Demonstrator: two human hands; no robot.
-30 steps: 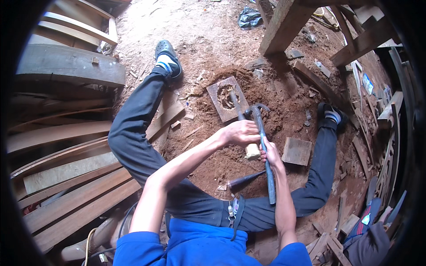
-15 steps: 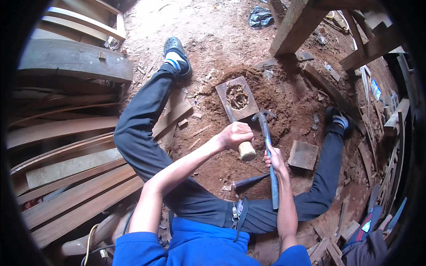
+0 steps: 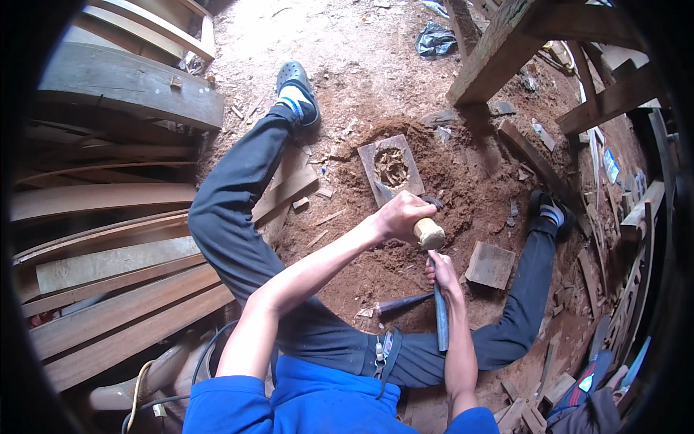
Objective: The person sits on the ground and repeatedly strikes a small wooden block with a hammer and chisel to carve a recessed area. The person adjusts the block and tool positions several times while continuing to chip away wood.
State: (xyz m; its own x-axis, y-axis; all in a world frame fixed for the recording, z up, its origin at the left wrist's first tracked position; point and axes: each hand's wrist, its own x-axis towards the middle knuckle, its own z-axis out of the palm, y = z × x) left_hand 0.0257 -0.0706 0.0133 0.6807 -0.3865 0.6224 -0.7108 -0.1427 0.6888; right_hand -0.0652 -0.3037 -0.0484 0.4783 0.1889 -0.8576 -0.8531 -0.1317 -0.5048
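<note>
My left hand is wrapped round a chisel with a pale wooden handle, its butt end toward me. The chisel's blade is mostly hidden behind the hand, at the near edge of a wooden block. A rough round hollow with torn fibres is cut in that block. My right hand grips a claw hammer by its blue-grey shaft, just nearer than the chisel butt. The hammer's head lies mostly hidden behind my left hand and the chisel handle.
Between my spread legs lies a dark tapered tool on reddish sawdust. A second wooden block sits beside my right leg. Stacked planks line the left; a timber frame stands at the far right. Scraps and a dark plastic bag lie about.
My left hand has swung the chisel handle right, so it now covers the hammer's upper shaft. The hammer sits slightly lower in view. The whole view has shifted a little.
</note>
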